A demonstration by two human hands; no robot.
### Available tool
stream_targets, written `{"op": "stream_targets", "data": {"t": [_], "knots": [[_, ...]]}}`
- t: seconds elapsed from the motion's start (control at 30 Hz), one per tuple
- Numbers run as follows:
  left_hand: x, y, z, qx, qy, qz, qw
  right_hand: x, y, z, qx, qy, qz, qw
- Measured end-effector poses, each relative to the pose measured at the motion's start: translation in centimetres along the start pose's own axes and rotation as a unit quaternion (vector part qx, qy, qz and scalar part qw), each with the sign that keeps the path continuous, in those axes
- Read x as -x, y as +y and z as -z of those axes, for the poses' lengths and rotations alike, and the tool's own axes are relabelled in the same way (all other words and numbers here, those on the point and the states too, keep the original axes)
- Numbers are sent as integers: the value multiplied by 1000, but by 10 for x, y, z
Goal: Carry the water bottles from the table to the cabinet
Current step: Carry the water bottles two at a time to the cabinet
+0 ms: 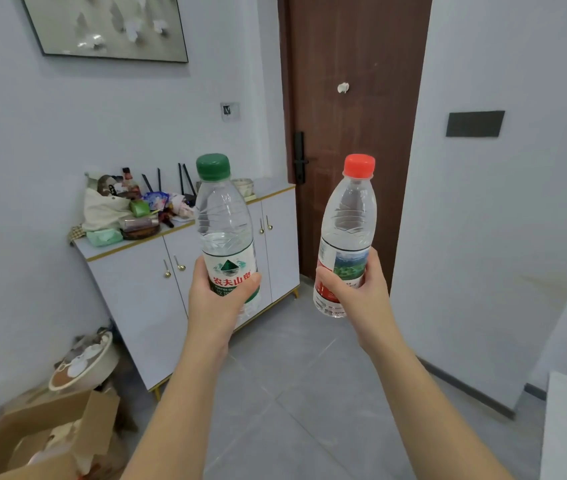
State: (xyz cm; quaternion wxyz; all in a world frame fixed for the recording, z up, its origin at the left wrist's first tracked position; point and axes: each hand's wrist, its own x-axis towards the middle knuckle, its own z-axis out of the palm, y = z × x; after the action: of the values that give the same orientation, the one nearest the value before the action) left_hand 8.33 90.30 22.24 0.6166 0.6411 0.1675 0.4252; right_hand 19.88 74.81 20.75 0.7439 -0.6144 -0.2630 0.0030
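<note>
Clear plastic with water inside is seen at the middle of the view, where the green-capped bottle [224,226] is held upright in the air. It is clasped low on its label by the left grip [216,299], whose fingers and thumb are curled tightly round it. Well apart to the right, the red-capped bottle [347,220] is held at about the same height, with its cap leaning slightly to the right. It is clamped near its base by the right grip [361,292], the thumb being laid across the red part of the label.

Behind the green-capped bottle, a pale cabinet [136,289] with gold knobs is set against the wall, and it is touched by neither bottle. Its top is crowded at the left end with a cloth bag [105,209] and small packets. A brown door [354,81] is seen past the cabinet, a framed picture [108,26] is hung on the wall above, and an open cardboard box [50,434] is placed on the grey tiled floor [292,393] at lower left.
</note>
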Motion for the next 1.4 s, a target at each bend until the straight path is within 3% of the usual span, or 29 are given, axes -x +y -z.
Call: {"op": "stream_targets", "data": {"t": [0.53, 1.07, 1.4], "knots": [[-109, -23, -19, 20, 1, -17, 1000, -111, 33, -37, 19, -21, 13, 1000], [-281, -114, -217, 31, 37, -11, 999, -357, 130, 48, 31, -72, -8, 997], [-367, -169, -319, 18, 17, 1, 1000, -474, 178, 87, 45, -78, -6, 996]]}}
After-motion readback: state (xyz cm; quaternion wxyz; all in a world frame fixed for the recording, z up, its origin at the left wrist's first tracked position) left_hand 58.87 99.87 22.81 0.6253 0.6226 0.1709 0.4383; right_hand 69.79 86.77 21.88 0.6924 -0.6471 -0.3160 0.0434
